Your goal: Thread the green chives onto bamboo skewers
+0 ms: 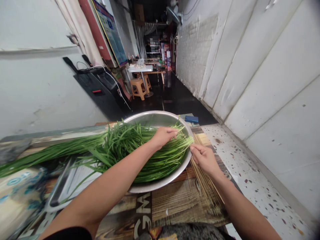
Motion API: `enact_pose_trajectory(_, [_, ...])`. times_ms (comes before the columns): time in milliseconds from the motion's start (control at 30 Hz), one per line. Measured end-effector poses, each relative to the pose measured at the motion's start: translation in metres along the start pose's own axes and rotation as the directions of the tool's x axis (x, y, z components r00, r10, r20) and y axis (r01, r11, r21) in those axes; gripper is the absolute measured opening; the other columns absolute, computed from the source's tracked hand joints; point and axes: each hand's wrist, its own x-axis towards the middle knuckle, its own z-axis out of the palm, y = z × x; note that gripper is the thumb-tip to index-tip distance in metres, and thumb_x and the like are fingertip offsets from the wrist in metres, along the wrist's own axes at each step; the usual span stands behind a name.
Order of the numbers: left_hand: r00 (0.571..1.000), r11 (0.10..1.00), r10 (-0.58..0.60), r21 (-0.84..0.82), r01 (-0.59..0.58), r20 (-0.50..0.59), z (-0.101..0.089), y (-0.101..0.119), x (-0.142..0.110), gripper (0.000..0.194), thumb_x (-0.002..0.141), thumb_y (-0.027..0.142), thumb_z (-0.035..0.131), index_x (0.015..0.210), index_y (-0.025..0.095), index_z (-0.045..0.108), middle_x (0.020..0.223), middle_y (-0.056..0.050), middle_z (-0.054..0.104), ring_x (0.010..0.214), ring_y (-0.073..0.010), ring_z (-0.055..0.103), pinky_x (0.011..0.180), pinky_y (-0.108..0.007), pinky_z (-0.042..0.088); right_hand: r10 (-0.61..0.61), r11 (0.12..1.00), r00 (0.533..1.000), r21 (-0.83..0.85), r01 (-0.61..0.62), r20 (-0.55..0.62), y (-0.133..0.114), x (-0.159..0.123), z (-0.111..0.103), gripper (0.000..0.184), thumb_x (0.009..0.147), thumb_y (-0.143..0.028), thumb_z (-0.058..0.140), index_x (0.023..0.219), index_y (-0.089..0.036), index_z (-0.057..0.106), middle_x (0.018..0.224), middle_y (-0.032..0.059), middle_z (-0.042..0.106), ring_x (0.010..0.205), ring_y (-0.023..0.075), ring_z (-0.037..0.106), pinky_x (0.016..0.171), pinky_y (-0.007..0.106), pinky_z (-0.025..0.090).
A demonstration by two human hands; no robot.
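A wide metal bowl [150, 117] sits on the wooden table and holds a thick pile of long green chives [130, 146]. My left hand [163, 136] reaches over the pile, its fingers pinched on chive stalks near their pale cut ends. My right hand [203, 158] is at the bowl's right rim, fingers curled on the cut ends of the chives. A bundle of thin bamboo skewers [206, 183] lies on the table just under my right hand and wrist.
More chives [47, 154] spill left over a metal tray [62, 186] and a printed bag [17, 196]. A blue object [191, 119] lies behind the bowl. The table edge meets speckled floor [250, 180] on the right; a corridor with stools [139, 88] runs ahead.
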Motion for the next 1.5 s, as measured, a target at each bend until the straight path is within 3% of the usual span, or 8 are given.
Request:
enact_pose_trajectory(700, [1.000,1.000,0.000,0.001,0.000,-0.003,-0.0005,0.0012,-0.0008,0.027,0.068,0.021,0.065,0.092,0.009,0.071,0.059,-0.002,0.063,0.049,-0.0074,0.044,0.053,-0.022,0.038,-0.001,1.000,1.000,0.007,0.001,0.000,0.0020,0.0007,-0.0002,0.032,0.076,-0.044,0.055,0.069,-0.014,0.059,0.040,-0.0067,0.035,0.038,0.0062,0.028,0.039,0.021,0.020])
enact_pose_trajectory(1033, [0.998,0.990,0.057,0.126,-0.057,0.006,-0.0025,-0.0040,0.0008,0.032,0.069,0.027,0.063,0.096,0.011,0.071,0.065,-0.003,0.065,0.051,-0.0081,0.045,0.053,-0.022,0.037,0.007,1.000,1.000,0.001,-0.007,0.018,-0.0004,-0.0004,-0.0004,0.035,0.077,-0.047,0.055,0.065,-0.014,0.058,0.038,-0.0063,0.036,0.037,0.0062,0.029,0.038,0.020,0.022])
enact_pose_trajectory(1500, [0.978,0.931,0.204,0.302,-0.206,0.039,-0.0027,-0.0006,0.0000,0.028,0.077,0.026,0.055,0.097,0.015,0.071,0.068,-0.001,0.067,0.064,-0.0122,0.056,0.068,-0.024,0.042,-0.047,0.998,0.998,-0.034,0.046,-0.029,0.0028,0.0017,0.0004,0.035,0.077,-0.046,0.055,0.077,-0.012,0.063,0.041,-0.0065,0.037,0.039,0.0069,0.032,0.041,0.021,0.027])
